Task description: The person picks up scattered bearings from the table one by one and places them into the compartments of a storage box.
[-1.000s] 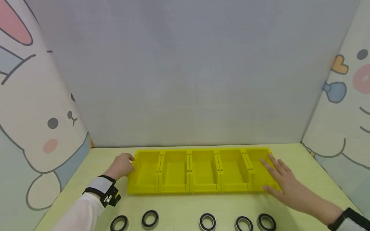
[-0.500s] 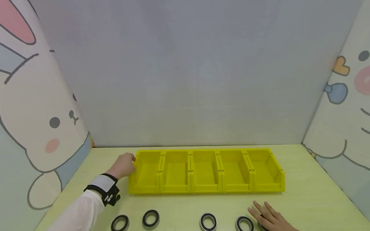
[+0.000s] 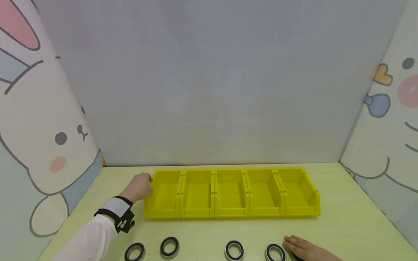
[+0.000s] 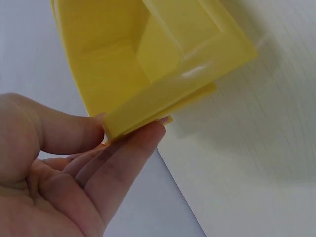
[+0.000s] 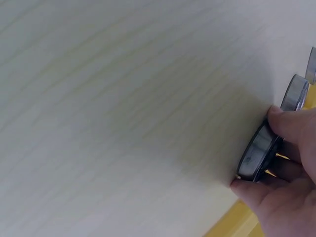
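Observation:
A row of joined yellow storage bins (image 3: 232, 214) stands on the table. My left hand (image 3: 138, 186) pinches the side rim of the leftmost bin; in the left wrist view the thumb (image 4: 69, 134) lies on one side of the rim and the fingers on the other. At the lower right, my right hand (image 3: 307, 250) holds a ball bearing (image 5: 259, 150) between thumb and fingers, and most of that bearing is hidden in the head view. Just left of this hand lies another bearing (image 3: 275, 252), flat on the table.
More bearings lie along the front: one in the middle (image 3: 234, 250) and two to the left, the nearer-centre bearing (image 3: 169, 248) and the outer bearing (image 3: 135, 252). A grey panel (image 3: 215, 90) rises behind the table (image 3: 346, 203), with cartoon-printed panels at both sides.
My right hand has left the rightmost bin, come down towards the front, and closed its fingers round the bearing there. The left hand keeps its hold on the bin rim.

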{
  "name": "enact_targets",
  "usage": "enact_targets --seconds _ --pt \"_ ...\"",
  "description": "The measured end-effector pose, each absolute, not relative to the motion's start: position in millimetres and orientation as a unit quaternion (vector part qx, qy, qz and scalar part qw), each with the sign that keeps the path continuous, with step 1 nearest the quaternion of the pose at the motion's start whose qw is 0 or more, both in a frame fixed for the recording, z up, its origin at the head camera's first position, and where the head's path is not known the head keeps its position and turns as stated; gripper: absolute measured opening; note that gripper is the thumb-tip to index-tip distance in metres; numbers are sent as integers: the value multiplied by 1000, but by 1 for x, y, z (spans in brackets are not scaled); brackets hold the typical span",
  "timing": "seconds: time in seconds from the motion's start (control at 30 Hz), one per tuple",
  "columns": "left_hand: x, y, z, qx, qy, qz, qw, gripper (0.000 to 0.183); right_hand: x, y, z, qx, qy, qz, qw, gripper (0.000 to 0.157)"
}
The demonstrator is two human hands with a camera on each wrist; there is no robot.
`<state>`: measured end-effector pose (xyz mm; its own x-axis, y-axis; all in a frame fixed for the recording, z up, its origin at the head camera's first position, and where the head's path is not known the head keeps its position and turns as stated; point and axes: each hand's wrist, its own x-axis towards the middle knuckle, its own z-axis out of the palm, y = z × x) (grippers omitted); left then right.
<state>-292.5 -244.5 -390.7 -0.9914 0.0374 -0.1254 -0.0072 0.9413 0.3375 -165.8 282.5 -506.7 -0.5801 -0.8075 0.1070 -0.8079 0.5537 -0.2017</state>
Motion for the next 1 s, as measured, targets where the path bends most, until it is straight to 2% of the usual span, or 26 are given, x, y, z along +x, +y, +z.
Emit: enact_targets --seconds 0.07,0.37,0.5,0.6,0.63,0.7,1.0 --pt "-292 -245 -392 13 985 164 60 37 -165 280 -496 436 -892 114 -31 55" --pt "-294 -244 -394 26 987 152 55 36 -172 274 -472 480 -872 95 -31 48" --pt "-295 -244 -395 20 986 154 62 37 -176 269 -455 465 -872 124 -90 40" --pt "-294 -244 -394 22 985 156 63 37 -178 262 -435 386 -897 141 -165 37" --pt "-294 -244 -394 23 985 158 65 37 -179 260 -429 370 -903 137 -168 37" --pt "-294 -245 -392 27 985 159 66 36 -182 257 -416 346 -914 128 -166 38" --pt "-296 -251 -390 2 969 225 101 41 -220 256 -373 339 -935 89 -55 37"
